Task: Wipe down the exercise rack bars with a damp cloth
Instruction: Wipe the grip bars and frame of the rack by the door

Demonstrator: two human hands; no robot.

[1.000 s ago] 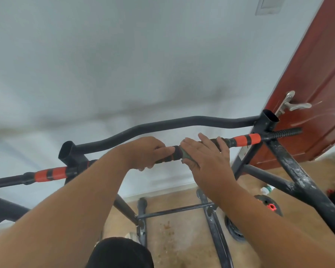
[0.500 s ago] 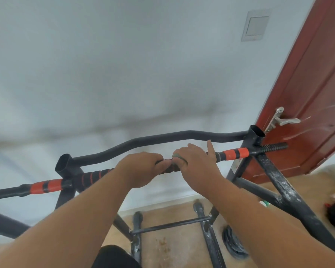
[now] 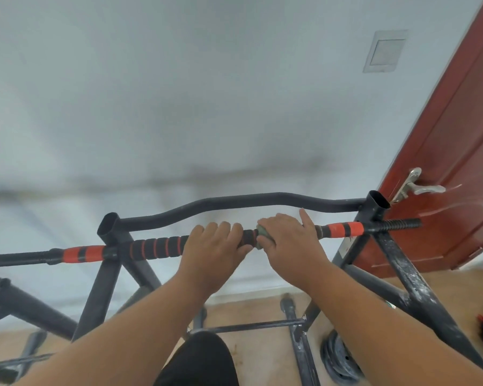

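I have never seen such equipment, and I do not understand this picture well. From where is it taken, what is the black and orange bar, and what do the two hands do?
The picture comes from a camera worn on the person's head, looking forward and down, so both arms reach away from you. The black metal frame is an exercise rack standing on the floor near a white wall and a red door. Across it runs a straight bar with black foam padding and orange bands, the padded bar. Behind it is a curved bare bar. The left hand grips the padded bar. The right hand presses a small greenish cloth around the same bar, right beside the left hand; only an edge of the cloth shows. On the floor below lie dark weight plates.
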